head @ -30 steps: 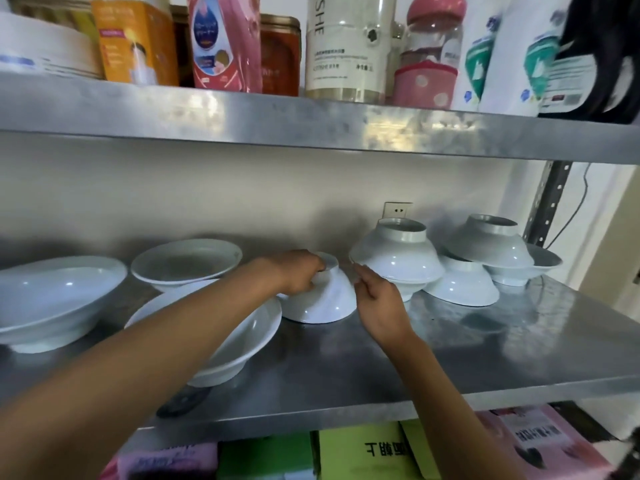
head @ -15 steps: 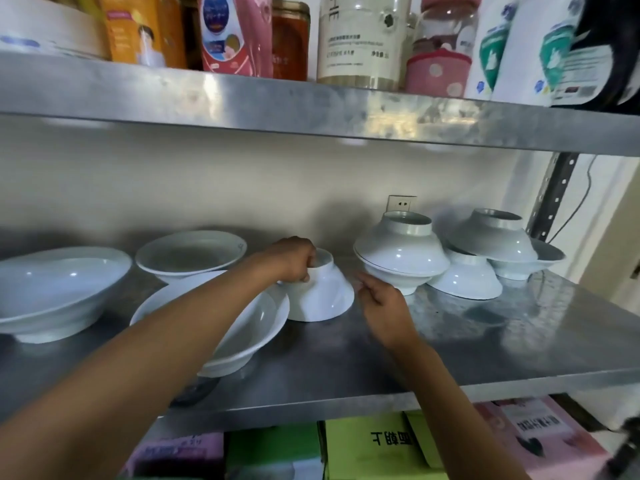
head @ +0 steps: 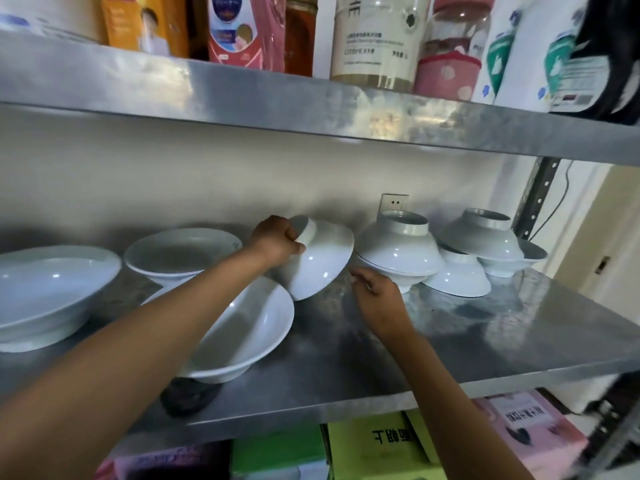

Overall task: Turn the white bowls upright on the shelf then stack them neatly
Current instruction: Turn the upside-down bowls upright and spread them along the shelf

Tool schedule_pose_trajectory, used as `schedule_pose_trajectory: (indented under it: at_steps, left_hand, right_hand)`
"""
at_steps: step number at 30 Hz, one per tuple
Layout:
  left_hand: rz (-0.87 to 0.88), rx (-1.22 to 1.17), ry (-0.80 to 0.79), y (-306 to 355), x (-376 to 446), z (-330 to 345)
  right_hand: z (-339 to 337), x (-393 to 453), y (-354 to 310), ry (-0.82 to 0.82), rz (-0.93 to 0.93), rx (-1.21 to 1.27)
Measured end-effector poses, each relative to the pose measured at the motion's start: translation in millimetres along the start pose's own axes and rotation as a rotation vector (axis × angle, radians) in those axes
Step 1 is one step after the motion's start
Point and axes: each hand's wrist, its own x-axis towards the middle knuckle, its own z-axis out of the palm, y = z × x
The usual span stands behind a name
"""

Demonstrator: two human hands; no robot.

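Observation:
My left hand (head: 275, 242) grips the foot of a small white bowl (head: 320, 263), which is lifted and tilted on its side above the steel shelf (head: 450, 341). My right hand (head: 375, 294) hovers just right of that bowl's rim with fingers loosely bent, holding nothing. To the right an upside-down bowl (head: 398, 245) rests on an upright one. Further right, another upside-down bowl (head: 459, 277) sits on the shelf, and one more inverted bowl (head: 479, 237) leans on an upright bowl (head: 516, 259). Three wide upright bowls stand at left (head: 48, 289), (head: 180, 252), (head: 249, 327).
An upper steel shelf (head: 311, 109) hangs low overhead, loaded with bottles, jars and packets. A wall socket (head: 394, 203) sits behind the bowls. A black object (head: 190, 393) lies under the front wide bowl. Coloured boxes fill the shelf below. A perforated upright post (head: 536, 195) stands at the right.
My left hand has lifted the small inverted bowl off the shelf and tipped it onto its side. My right hand stayed near its rim.

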Motion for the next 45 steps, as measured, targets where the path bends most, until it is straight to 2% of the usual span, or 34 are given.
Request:
schedule_pose_trajectory:
  at_steps: [3,8,12,19,22,24,26,30,34,38,42,45]
  left_hand:
    - [-0.102,-0.338,0.085,7.9,-7.7,-3.9]
    - [-0.183,-0.665,0.181,31.1,-20.7,-11.5]
    - [-0.22,-0.823,0.165,35.9,-23.8,-14.3]
    - [-0.17,-0.939,0.102,29.8,-35.6,-16.4]
    - [-0.208,-0.647,0.113,20.8,-35.1,-24.4]
    - [-0.192,-0.264,0.211,12.9,-33.3,-32.0]
    - [-0.116,0.018,0.33,7.1,-36.2,-39.4]
    - [0.03,0.277,0.441,-5.0,-42.2,-47.0]
    - [0.131,0.417,0.421,-16.9,-48.9,-43.2]
    - [0.211,0.415,0.356,-19.2,-53.7,-45.3]
    - [0.19,0.454,0.352,-18.7,-56.0,-45.5]
    - [0.302,0.529,0.322,-20.1,-54.4,-45.7]
  right_hand:
    - [6.9,9.9,-2.0,-0.032,-0.019,0.101]
    - [2.8,23.2,-19.9,-0.058,0.08,0.389]
    - [-12.5,28.2,-36.1,-0.109,0.057,0.641]
    - [-17.0,37.5,-46.3,-0.159,-0.019,0.698]
    - [-9.7,39.8,-42.3,-0.123,-0.08,0.579]
    - [-5.4,42.9,-35.9,-0.099,-0.191,0.401]
    - [-4.5,43.7,-33.3,-0.107,-0.262,0.288]
    - [-0.1,45.1,-30.0,-0.141,-0.302,0.263]
    - [2.6,46.4,-25.5,-0.144,-0.406,0.031]
    - [3.2,49.6,-22.6,-0.139,-0.541,-0.128]
    - [10.0,53.3,-12.8,-0.176,-0.586,-0.279]
    - [16.5,54.1,-8.3,-0.219,-0.584,-0.399]
